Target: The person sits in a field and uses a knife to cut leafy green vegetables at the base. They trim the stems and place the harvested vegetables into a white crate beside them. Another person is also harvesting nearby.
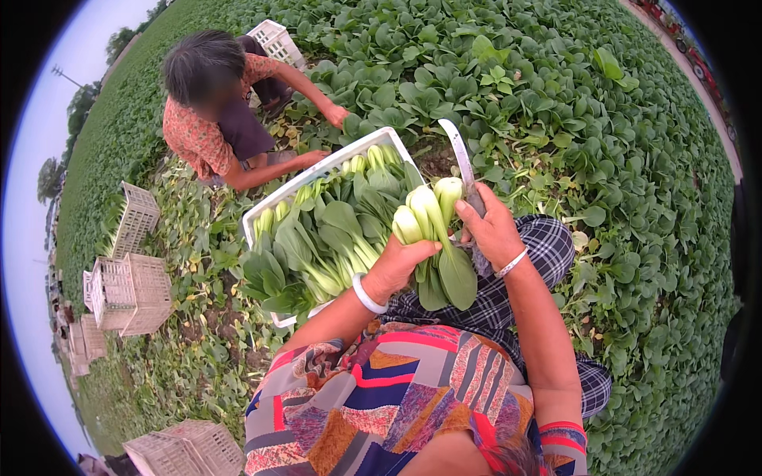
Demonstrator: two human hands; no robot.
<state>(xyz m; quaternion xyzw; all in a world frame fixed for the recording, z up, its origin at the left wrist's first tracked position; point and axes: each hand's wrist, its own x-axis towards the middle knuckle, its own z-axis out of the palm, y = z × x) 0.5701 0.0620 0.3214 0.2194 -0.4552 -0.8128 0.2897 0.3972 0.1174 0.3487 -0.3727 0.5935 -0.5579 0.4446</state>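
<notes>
My left hand [400,262] grips a bunch of bok choy [424,211], pale bases up and green leaves hanging below. In my right hand [493,229] is a knife with a curved metal blade [459,149] pointing up and away; its wrapped handle is mostly hidden in my palm. My right thumb is close against the nearest bok choy base. Left of my hands stands a white plastic crate [286,195], tilted in view and filled with rows of cut bok choy [333,238]. My left forearm passes over the crate's near corner.
A co-worker [202,119] crouches beyond the crate, one hand among the growing plants [411,98]. Another white crate [277,44] stands behind them. More plastic crates [134,291] line the left side, and one [184,449] stands at lower left. Cut leaves litter the ground [220,315].
</notes>
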